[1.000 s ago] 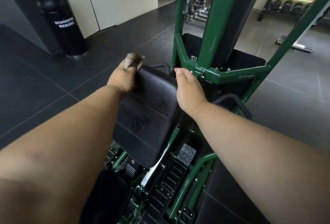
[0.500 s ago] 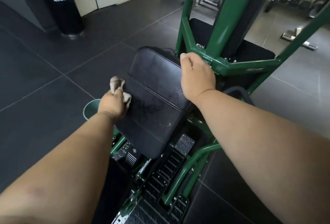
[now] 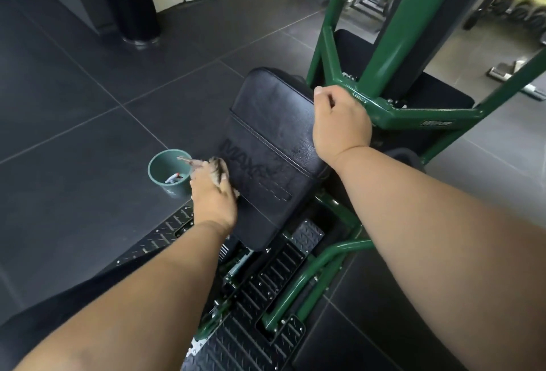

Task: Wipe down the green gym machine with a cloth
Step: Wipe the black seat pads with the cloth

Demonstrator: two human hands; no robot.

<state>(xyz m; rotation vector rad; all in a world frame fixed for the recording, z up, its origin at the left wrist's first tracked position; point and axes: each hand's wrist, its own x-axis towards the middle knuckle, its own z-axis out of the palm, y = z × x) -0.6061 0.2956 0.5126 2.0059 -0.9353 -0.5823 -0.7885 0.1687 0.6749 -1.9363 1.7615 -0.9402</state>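
Two hands [image 3: 214, 199]; one cloth [image 3: 217, 165]; one cup [image 3: 169, 172]

cloth [image 3: 217, 168] mostly hidden under left hand [image 3: 213, 196]

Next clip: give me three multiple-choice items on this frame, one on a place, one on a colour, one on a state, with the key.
1. Where is the cup?
A. on the floor left of the pad
B. on the pad
C. on the frame

2. What colour is the frame?
A. red
B. green
C. white

3. What is the left hand doing?
A. hanging idle
B. gripping the frame
C. pressing a cloth on the pad

Key: 1 A, the cup stands on the tiles beside the pad. 2 B, the tubes are green. 3 C, cloth shows under its fingers at the pad's left edge.
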